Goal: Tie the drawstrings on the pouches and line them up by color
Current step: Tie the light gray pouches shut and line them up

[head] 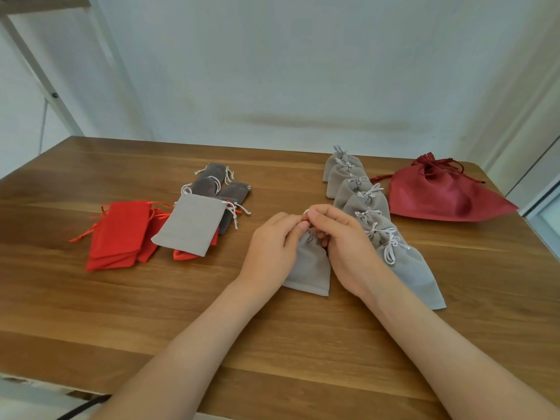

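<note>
While pinched at its gathered neck by both hands, light grey pouch flat on the wooden worktop, near centre, bottom edge toward the camera. Left hand curled closed, fingertips on the neck and a white drawstring loop; right hand likewise closed, thumb and fingers meeting the left above the pouch mouth. Knot itself hidden behind the fingers; tied or untied, cannot tell.

Just right of the right hand: row of tied grey pouches, about 7, overlapping one another and running diagonally from near the far edge toward the camera, white bows uppermost; nearest one partly covered by the right wrist.

Further right, apart from the row: large dark red pouch, drawn shut, cords trailing left.

Left of centre: untied light grey pouch lying across a loose pile of bright red pouches, with 3 dark grey pouches behind it, white cords loose.

Behind the worktop: pale wall; metal frame at upper left.
</note>
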`<state>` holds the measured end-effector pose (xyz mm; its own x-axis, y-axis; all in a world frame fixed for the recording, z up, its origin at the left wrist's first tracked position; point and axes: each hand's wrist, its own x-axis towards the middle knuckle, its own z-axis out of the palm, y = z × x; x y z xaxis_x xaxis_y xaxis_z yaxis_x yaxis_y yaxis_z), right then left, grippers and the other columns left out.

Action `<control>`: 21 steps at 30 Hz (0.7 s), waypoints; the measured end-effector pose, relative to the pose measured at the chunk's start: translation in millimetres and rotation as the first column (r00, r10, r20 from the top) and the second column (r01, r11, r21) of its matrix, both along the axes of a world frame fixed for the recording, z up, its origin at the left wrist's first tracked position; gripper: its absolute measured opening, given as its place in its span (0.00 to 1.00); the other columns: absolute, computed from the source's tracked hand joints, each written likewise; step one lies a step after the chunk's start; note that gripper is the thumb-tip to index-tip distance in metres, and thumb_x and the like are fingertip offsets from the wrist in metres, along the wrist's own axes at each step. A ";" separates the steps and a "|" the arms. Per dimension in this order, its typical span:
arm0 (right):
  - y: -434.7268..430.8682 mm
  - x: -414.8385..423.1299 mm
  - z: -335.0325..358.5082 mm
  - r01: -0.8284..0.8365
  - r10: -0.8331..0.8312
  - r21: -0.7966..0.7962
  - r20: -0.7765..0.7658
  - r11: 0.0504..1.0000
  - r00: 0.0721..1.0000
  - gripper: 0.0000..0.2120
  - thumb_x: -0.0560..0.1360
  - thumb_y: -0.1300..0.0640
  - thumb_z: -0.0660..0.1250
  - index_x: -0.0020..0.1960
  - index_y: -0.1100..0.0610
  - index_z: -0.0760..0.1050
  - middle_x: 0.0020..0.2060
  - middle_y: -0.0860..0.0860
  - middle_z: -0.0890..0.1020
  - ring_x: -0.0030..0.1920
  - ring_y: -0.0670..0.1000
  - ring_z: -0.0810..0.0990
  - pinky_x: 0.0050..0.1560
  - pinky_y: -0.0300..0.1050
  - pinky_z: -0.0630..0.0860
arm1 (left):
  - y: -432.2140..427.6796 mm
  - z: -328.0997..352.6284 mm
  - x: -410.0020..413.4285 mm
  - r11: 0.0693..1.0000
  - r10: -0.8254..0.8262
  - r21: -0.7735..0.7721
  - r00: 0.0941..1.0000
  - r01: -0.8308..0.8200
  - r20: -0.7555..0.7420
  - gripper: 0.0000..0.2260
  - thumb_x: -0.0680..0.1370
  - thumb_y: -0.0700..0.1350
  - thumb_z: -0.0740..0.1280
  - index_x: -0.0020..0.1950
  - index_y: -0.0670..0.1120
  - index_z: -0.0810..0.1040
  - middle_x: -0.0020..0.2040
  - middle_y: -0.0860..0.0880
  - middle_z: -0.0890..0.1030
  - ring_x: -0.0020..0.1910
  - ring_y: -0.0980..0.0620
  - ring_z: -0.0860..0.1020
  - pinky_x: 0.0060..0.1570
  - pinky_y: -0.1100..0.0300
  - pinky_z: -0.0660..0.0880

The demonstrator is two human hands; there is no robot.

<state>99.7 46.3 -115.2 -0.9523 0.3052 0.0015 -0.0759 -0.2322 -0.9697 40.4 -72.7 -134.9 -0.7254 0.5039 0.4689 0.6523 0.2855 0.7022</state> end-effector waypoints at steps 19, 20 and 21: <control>-1.2 -5.4 -12.3 0.243 -0.188 0.856 -0.174 0.457 0.967 0.04 0.76 0.60 0.65 0.42 0.56 0.72 0.36 0.44 0.72 0.37 0.42 0.70 0.38 0.31 0.66 | 0.1 -1.9 4.3 0.977 -0.003 -0.212 1.000 -0.004 -0.029 0.09 0.80 0.41 0.61 0.47 0.40 0.79 0.42 0.48 0.73 0.40 0.51 0.73 0.41 0.56 0.69; -1.6 -5.1 -11.9 0.248 -0.191 0.845 -0.177 0.474 0.966 0.05 0.76 0.61 0.65 0.42 0.57 0.72 0.36 0.44 0.72 0.37 0.42 0.71 0.39 0.31 0.66 | 0.0 -3.4 4.2 0.978 -0.001 -0.211 0.999 -0.009 -0.048 0.08 0.80 0.41 0.61 0.48 0.41 0.79 0.43 0.48 0.73 0.40 0.51 0.74 0.42 0.56 0.70; -3.0 -4.7 -10.9 0.259 -0.185 0.827 -0.191 0.499 0.964 0.05 0.75 0.62 0.65 0.41 0.57 0.72 0.36 0.45 0.73 0.38 0.43 0.71 0.39 0.31 0.66 | 0.1 -4.2 4.1 0.979 0.003 -0.204 0.998 -0.016 -0.062 0.08 0.80 0.41 0.62 0.48 0.41 0.79 0.43 0.48 0.73 0.40 0.51 0.74 0.42 0.56 0.70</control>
